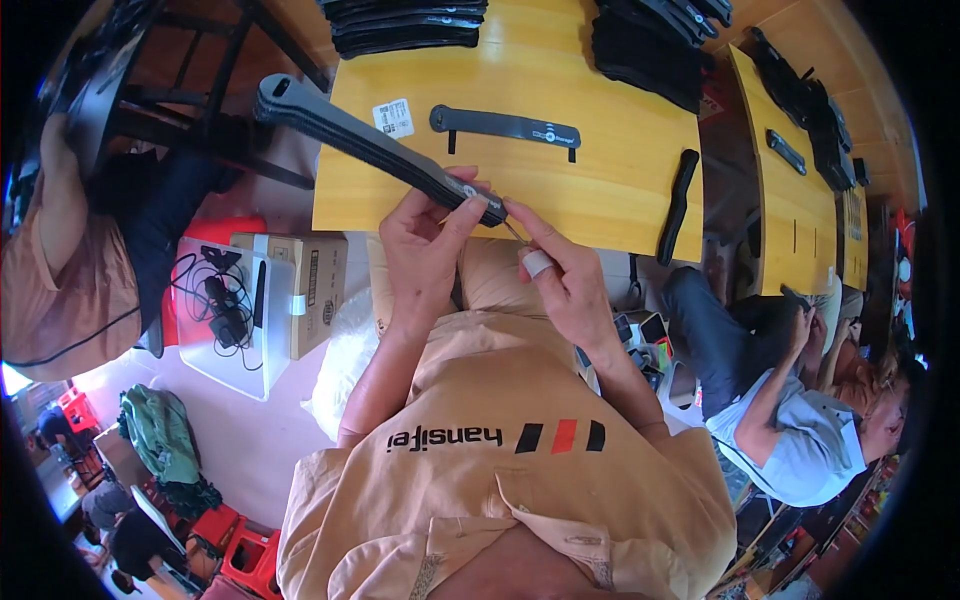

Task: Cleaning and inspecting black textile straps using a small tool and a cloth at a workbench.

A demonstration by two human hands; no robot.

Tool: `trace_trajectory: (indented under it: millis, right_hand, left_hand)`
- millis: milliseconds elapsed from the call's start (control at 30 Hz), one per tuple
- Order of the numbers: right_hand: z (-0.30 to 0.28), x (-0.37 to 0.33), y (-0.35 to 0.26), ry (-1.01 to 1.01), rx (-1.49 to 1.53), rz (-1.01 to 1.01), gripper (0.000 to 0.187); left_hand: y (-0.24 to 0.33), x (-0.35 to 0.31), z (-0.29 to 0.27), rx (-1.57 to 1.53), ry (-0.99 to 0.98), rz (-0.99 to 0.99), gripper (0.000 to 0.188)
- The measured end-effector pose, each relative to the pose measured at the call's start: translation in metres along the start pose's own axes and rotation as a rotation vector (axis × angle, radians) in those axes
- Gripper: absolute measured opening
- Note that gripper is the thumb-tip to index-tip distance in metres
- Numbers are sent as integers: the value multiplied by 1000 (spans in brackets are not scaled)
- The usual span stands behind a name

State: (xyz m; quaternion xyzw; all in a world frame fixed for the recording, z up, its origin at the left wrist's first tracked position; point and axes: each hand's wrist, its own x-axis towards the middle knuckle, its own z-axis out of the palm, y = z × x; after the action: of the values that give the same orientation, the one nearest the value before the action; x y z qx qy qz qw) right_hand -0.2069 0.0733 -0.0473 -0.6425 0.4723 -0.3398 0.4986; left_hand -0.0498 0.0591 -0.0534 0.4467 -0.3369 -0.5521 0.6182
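Note:
My left hand (420, 245) is closed around the near end of a bundle of long, flat dark grey straps (350, 137). The bundle slants up to the left over the table edge, and its far end has a slot. A thin metal-tipped tool (514, 231) is pinched in my right hand (568, 285), its tip close to the straps' near end; the rest of it is hidden by my fingers. White tape wraps one right finger. Beyond my hands, a single grey strap (505, 125) lies across the table over two short black marks.
The yellow wooden table (620, 190) carries a white label (393, 118), a black strap (679, 205) at its right edge, and stacks of dark straps (405, 25) at the back. A clear plastic bin (275, 350) with cables stands left. Other people sit on both sides.

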Motion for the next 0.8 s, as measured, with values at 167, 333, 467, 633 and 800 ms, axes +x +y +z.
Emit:
trace_trajectory:
  millis: [167,333,467,633,800]
  right_hand:
    - [0,0,-5,1,158,62,60]
    - [3,-1,-3,14,243,135,55]
    - [5,1,2,-20,558,263,47]
    - [4,8,-6,-21,507,304,45]
    - [7,9,-1,-6,350,159,45]
  left_hand:
    - [-1,-6,3,52,-1,73,28]
    - [-4,-9,5,121,-4,174,28]
    - [-9,-6,3,200,38,157,28]
    - [-13,-3,-1,106,-9,146,31]
    - [-20,-4,3,25,4,168,33]
